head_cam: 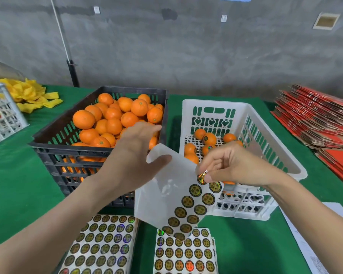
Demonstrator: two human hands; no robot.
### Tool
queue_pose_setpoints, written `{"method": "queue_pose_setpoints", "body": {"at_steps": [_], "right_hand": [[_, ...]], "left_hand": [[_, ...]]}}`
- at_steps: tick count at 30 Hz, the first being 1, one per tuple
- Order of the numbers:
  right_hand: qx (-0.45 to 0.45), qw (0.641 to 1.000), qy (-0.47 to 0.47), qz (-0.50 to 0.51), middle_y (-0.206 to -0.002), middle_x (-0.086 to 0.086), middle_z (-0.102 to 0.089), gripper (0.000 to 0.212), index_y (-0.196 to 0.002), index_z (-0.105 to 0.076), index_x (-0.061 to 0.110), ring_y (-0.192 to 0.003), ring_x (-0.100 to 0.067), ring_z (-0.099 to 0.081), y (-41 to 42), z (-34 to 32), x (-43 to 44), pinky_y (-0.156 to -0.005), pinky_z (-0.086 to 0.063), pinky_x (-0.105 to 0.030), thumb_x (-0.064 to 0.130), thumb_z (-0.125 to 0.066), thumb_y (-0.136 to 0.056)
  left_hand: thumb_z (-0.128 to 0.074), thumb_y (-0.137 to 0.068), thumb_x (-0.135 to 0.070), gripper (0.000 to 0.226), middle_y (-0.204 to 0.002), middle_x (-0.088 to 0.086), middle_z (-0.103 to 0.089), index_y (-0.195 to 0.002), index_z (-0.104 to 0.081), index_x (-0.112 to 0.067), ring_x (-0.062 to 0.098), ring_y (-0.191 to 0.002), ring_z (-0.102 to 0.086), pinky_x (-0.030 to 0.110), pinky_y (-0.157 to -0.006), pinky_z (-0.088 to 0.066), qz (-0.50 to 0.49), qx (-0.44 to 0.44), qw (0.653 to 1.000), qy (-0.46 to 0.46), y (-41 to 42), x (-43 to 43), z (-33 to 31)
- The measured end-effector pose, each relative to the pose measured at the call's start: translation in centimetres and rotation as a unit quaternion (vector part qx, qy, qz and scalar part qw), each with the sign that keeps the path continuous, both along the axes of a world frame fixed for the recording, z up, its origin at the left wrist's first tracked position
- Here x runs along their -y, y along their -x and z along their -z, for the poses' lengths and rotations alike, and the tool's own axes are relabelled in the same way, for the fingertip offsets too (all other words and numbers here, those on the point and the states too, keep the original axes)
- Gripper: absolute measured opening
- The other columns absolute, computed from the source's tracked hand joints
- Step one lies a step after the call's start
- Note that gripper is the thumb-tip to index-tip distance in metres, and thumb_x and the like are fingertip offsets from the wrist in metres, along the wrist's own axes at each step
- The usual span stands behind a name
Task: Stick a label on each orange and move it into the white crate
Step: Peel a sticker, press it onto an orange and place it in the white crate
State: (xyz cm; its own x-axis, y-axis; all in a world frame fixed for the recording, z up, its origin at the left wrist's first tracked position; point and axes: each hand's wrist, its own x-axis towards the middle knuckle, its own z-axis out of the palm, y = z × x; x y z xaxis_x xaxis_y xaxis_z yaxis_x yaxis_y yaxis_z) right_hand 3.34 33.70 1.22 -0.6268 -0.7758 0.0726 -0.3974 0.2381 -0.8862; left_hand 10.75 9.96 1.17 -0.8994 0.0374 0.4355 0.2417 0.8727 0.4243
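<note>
Label sheets (99,244) lie bottom centre; left hand (131,153) grips a part-used sheet (166,194), right hand (236,167) pinches one label (202,178), which could fold onto itself if peeled askew. Oranges (115,119) wait centre-left, beside the white crate (265,125).

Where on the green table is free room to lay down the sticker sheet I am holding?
Two bare patches of green cloth: one left of the black crate; one in front of the white crate, between the sticker stacks and the white paper. The right edge is crowded with red cartons.
</note>
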Motion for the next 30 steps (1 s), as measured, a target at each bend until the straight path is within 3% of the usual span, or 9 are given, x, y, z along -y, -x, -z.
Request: {"method": "queue_pose_setpoints", "body": {"at_steps": [2,4,7,9,13,15,22,26,30], "right_hand": [[0.005,1.0,-0.012,-0.025,-0.083,-0.012,-0.073,0.025,-0.081,-0.075,0.02,-0.071,-0.013,-0.067,-0.3,-0.1,0.5,-0.069,-0.055,-0.02,-0.004,-0.074,-0.074],[0.011,0.999,-0.017,-0.036,-0.084,-0.013,-0.073,0.027,-0.081,-0.075,0.021,-0.07,-0.012,-0.067,-0.4,-0.1,1.2,-0.068,-0.055,-0.02,-0.005,-0.073,-0.075],[0.005,1.0,-0.009,-0.011,-0.085,-0.015,-0.073,0.026,-0.085,-0.076,0.022,-0.072,-0.018,-0.069,-0.7,0.1,1.8,-0.072,-0.056,-0.033,-0.003,-0.073,-0.076],[-0.024,1.0,-0.013,0.005,-0.081,-0.017,-0.072,0.027,-0.087,-0.076,0.026,-0.07,-0.033,-0.066,-1.1,0.3,2.2,-0.071,-0.054,-0.042,0.001,-0.073,-0.077],[-0.044,0.999,-0.008,0.008,-0.07,-0.021,-0.066,0.021,-0.084,-0.076,0.024,-0.058,-0.022,-0.054,-1.6,0.3,2.8,-0.058,-0.044,-0.032,0.004,-0.073,-0.079],[-0.037,0.999,-0.001,0.007,-0.07,-0.018,-0.066,0.018,-0.084,-0.075,0.019,-0.059,-0.017,-0.056,-1.8,0.2,3.0,-0.059,-0.045,-0.032,0.003,-0.074,-0.078],[-0.057,0.997,0.014,0.042,-0.071,-0.011,-0.07,0.014,-0.091,-0.074,0.013,-0.062,-0.036,-0.061,-2.3,1.5,3.8,-0.058,-0.049,-0.043,0.004,-0.072,-0.079],[-0.072,0.997,0.015,0.04,-0.064,-0.004,-0.067,0.01,-0.087,-0.074,0.01,-0.055,-0.01,-0.056,-2.1,2.0,4.2,-0.052,-0.044,-0.02,0.004,-0.073,-0.078],[-0.07,0.996,0.015,0.046,-0.06,0.002,-0.062,0.01,-0.084,-0.073,0.01,-0.056,-0.008,-0.055,-2.0,2.6,4.3,-0.057,-0.047,-0.027,0.003,-0.074,-0.077]], "left_hand": [[-0.06,-0.089,-0.039,0.055,-0.146,-0.005,-0.043,-0.139,-0.049,-0.018,0.01,-0.137,-0.032,0.027,-0.115,-0.022,0.091,-0.027,0.995,0.025,-0.3,-0.7,-0.4],[-0.055,-0.095,-0.03,0.039,-0.136,-0.006,-0.054,-0.133,-0.055,-0.02,0.005,-0.128,-0.042,0.03,-0.112,-0.029,0.182,0.117,0.976,-0.001,0.1,-1.4,-0.3],[-0.051,-0.099,-0.018,0.022,-0.09,0.01,-0.063,-0.106,-0.066,-0.005,0.021,-0.082,-0.056,0.031,-0.072,-0.044,0.22,0.304,0.919,-0.122,0.7,-1.7,0.6],[-0.053,-0.098,-0.016,0.024,-0.078,0.01,-0.06,-0.089,-0.067,0.002,0.018,-0.07,-0.055,0.025,-0.064,-0.043,0.2,0.356,0.887,-0.216,1.1,-1.2,1.2],[-0.059,-0.088,-0.008,0.015,-0.086,0.013,-0.072,-0.084,-0.073,-0.003,0.024,-0.074,-0.069,0.032,-0.07,-0.055,0.209,0.47,0.75,-0.416,1.6,-0.3,2.0],[-0.059,-0.083,-0.008,0.017,-0.086,0.014,-0.074,-0.083,-0.076,-0.005,0.025,-0.076,-0.071,0.033,-0.07,-0.057,0.213,0.487,0.713,-0.456,1.8,0.0,2.3],[-0.06,-0.077,-0.013,0.025,-0.089,0.017,-0.073,-0.094,-0.072,0.001,0.027,-0.079,-0.071,0.039,-0.08,-0.056,0.185,0.496,0.696,-0.486,2.2,0.8,3.0],[-0.058,-0.076,-0.013,0.027,-0.083,0.014,-0.073,-0.096,-0.067,0.004,0.024,-0.073,-0.07,0.037,-0.078,-0.055,0.185,0.5,0.706,-0.467,2.7,0.9,3.2],[-0.059,-0.075,-0.011,0.022,-0.082,0.014,-0.073,-0.087,-0.073,0.0,0.024,-0.073,-0.07,0.034,-0.073,-0.056,0.19,0.496,0.713,-0.458,3.2,1.1,3.6]]}}
